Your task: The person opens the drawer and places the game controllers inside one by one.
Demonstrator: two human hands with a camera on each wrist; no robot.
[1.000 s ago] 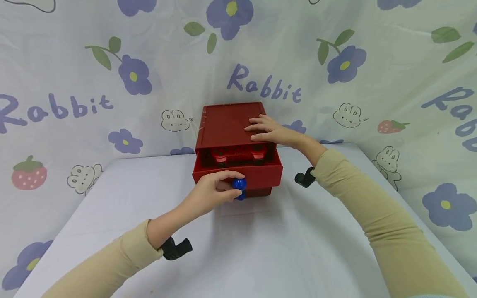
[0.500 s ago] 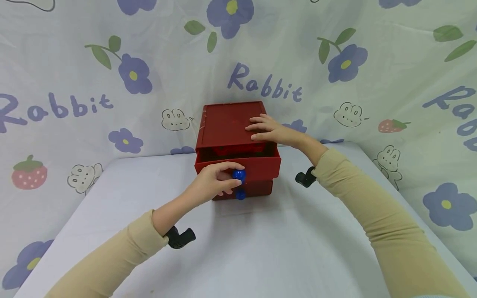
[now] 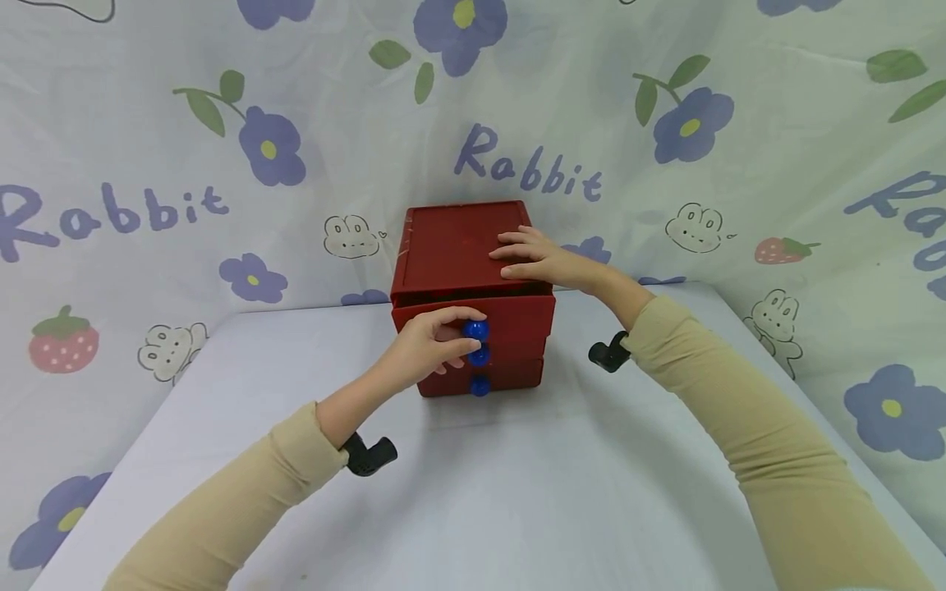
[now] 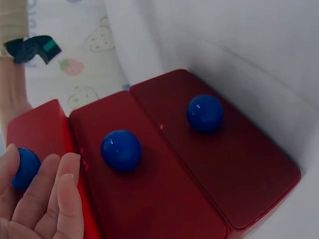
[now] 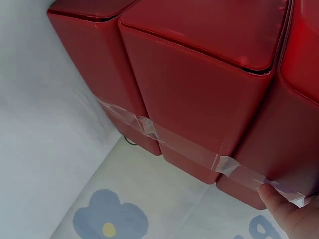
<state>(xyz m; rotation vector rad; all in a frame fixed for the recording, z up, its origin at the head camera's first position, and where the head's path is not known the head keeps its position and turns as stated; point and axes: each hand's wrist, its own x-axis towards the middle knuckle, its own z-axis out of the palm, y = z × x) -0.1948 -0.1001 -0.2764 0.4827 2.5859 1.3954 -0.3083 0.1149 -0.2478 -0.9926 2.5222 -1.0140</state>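
Note:
A red cabinet (image 3: 454, 246) with three stacked drawers stands on the white-covered table. Its top drawer (image 3: 521, 318) sticks out slightly, with a narrow dark gap above the front. My left hand (image 3: 414, 349) pinches that drawer's round blue knob (image 3: 476, 329) between thumb and index finger. Below it are the middle knob (image 4: 121, 151) and the lowest knob (image 4: 205, 113), both on drawers pushed in. My right hand (image 3: 543, 258) rests on the cabinet top near its right edge, fingers spread. The drawer's inside is hidden.
Clear tape (image 5: 192, 149) runs along the cabinet's side, across all three sections. Behind the cabinet hangs a white cloth (image 3: 473, 98) printed with flowers and rabbits. The white tabletop (image 3: 554, 492) stretches out in front.
My left hand has moved away from me with the knob, and the top drawer has slid most of the way in, hiding the red items inside. The right hand has stayed on the cabinet top.

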